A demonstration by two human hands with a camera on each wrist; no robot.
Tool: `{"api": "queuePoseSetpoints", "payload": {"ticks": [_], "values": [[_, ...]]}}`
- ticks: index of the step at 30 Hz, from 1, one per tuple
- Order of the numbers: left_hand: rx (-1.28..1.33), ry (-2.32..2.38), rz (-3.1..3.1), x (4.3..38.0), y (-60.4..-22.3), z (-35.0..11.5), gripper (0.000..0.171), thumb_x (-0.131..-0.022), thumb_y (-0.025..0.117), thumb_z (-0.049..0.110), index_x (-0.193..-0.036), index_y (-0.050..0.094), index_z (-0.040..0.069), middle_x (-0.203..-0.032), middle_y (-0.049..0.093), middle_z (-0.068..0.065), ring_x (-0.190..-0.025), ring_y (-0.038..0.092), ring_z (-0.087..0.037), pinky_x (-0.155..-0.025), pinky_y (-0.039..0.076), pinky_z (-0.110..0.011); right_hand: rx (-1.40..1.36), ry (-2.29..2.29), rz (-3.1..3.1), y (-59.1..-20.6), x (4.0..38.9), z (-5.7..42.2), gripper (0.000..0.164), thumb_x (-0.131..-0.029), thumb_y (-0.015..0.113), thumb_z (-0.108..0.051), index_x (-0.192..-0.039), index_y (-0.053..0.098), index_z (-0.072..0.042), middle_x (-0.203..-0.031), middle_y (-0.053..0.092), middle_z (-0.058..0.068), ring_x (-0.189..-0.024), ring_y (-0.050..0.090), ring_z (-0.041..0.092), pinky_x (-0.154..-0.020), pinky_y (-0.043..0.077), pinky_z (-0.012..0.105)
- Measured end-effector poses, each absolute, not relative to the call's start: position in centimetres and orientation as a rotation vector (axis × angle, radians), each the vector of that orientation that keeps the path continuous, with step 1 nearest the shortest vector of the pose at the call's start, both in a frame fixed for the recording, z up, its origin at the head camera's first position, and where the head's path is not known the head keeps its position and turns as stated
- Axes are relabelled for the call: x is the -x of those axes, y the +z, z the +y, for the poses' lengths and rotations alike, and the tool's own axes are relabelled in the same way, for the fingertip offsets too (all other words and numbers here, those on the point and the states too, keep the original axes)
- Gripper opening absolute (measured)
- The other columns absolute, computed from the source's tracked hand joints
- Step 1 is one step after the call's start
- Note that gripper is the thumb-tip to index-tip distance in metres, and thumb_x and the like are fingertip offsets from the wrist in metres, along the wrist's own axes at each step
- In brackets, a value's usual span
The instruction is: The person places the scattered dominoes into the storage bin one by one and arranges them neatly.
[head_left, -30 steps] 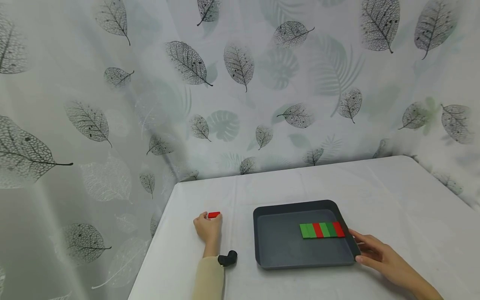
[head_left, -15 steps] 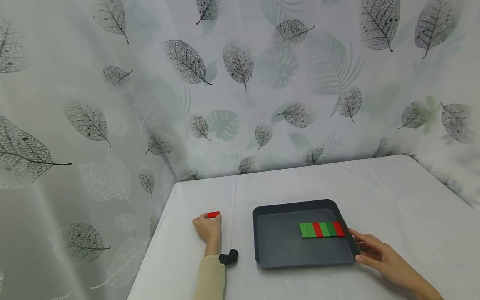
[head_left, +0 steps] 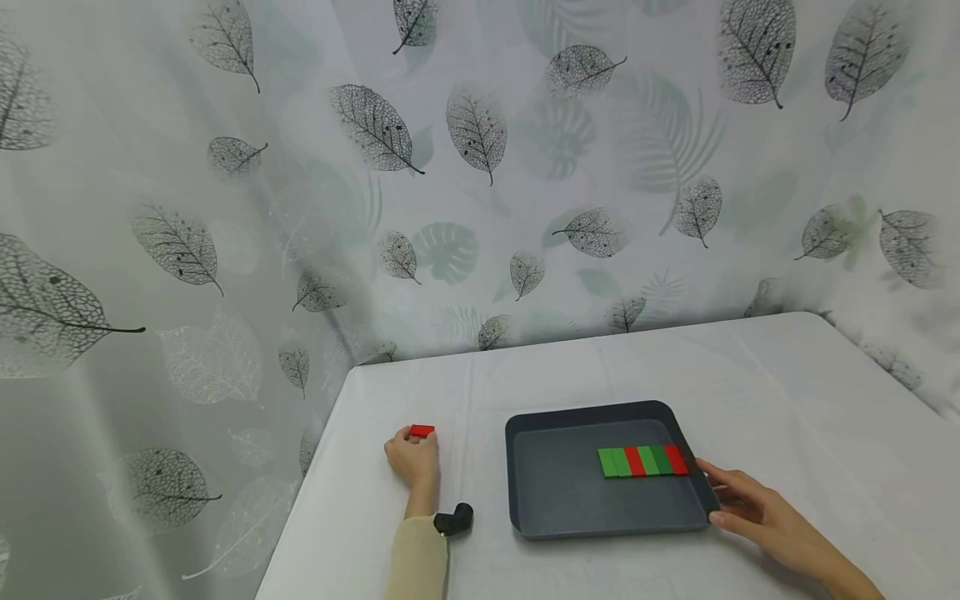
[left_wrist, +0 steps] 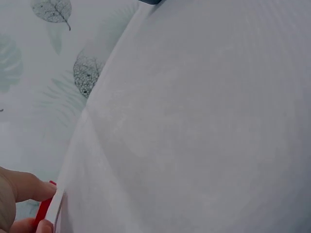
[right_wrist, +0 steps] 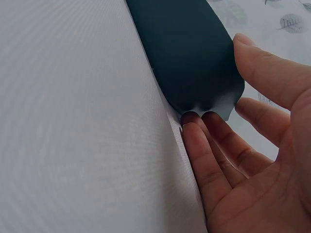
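My left hand pinches a small red tile between thumb and fingers, at the left part of the white table. In the left wrist view, only a narrow red edge of the tile shows between the fingertips. To the right lies a dark grey tray. Inside it, a row of flat green and red tiles sits side by side near the right wall. My right hand rests its fingertips and thumb against the outside of the tray's right wall, fingers loosely extended.
The white-covered table has its left edge just beyond the left hand. A leaf-patterned curtain hangs behind and along the left. On the left wrist sits a black device.
The left hand and the red tile have shifted slightly to the left. The right hand, the tray and the row of tiles stay where they were.
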State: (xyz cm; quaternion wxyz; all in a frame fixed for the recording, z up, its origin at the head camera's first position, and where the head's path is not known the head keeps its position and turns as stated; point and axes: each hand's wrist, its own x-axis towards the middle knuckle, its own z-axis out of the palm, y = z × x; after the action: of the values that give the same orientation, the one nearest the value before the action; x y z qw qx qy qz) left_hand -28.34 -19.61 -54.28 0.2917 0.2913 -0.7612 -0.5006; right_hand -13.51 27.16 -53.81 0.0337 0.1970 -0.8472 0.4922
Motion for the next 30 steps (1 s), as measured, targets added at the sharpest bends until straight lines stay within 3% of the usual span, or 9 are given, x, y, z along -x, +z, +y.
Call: {"api": "queuePoseSetpoints", "payload": {"ticks": [4, 8, 13, 21, 30], "values": [[-0.748, -1.378, -1.969, 28.2, -54.0, -19.7, 0.039, -0.073, 0.071, -0.005, -0.111, 0.064, -0.012, -0.103, 0.055, -0.027, -0.091, 0.057, -0.039, -0.084, 0.046, -0.046, -0.597, 1.507, -2.611, -53.8, 13.5, 27.2, 0.061, -0.091, 0.065, -0.005, -0.147, 0.04, -0.001, -0.128, 0.045, -0.03, -0.103, 0.054, -0.008, -0.078, 0.051, 0.015], [-0.725, -1.438, -1.967, 28.1, -53.3, -19.6, 0.04, -0.073, 0.072, -0.006, -0.113, 0.065, -0.01, -0.107, 0.056, -0.025, -0.088, 0.061, -0.034, -0.075, 0.051, -0.033, -0.602, 1.511, -2.607, -53.8, 13.5, 27.2, 0.06, -0.091, 0.065, -0.004, -0.146, 0.041, 0.0, -0.128, 0.045, -0.031, -0.103, 0.055, -0.008, -0.078, 0.051, 0.015], [-0.612, -1.54, -1.966, 27.8, -51.1, -18.6, 0.043, -0.073, 0.074, -0.006, -0.116, 0.066, -0.008, -0.109, 0.057, -0.023, -0.087, 0.063, -0.031, -0.062, 0.048, -0.017, -0.615, 1.527, -2.601, -53.8, 13.5, 27.2, 0.06, -0.091, 0.064, -0.003, -0.146, 0.04, 0.0, -0.128, 0.046, -0.029, -0.103, 0.055, -0.007, -0.078, 0.05, 0.015], [-0.295, -1.582, -2.051, 26.4, -47.6, -15.0, 0.042, -0.073, 0.077, -0.005, -0.114, 0.068, -0.004, -0.106, 0.063, -0.019, -0.085, 0.066, -0.029, -0.067, 0.057, -0.026, -0.6, 1.516, -2.615, -53.7, 13.4, 27.2, 0.06, -0.092, 0.064, -0.004, -0.147, 0.04, -0.002, -0.127, 0.046, -0.028, -0.103, 0.054, -0.008, -0.078, 0.05, 0.015], [0.059, -1.677, -2.165, 23.8, -46.7, -9.9, 0.044, -0.072, 0.08, -0.003, -0.113, 0.066, -0.005, -0.103, 0.065, -0.018, -0.079, 0.067, -0.028, -0.065, 0.052, -0.017, -0.575, 1.506, -2.631, -53.6, 13.3, 27.2, 0.06, -0.092, 0.064, -0.006, -0.147, 0.04, -0.003, -0.127, 0.045, -0.03, -0.103, 0.053, -0.009, -0.078, 0.05, 0.016]]}}
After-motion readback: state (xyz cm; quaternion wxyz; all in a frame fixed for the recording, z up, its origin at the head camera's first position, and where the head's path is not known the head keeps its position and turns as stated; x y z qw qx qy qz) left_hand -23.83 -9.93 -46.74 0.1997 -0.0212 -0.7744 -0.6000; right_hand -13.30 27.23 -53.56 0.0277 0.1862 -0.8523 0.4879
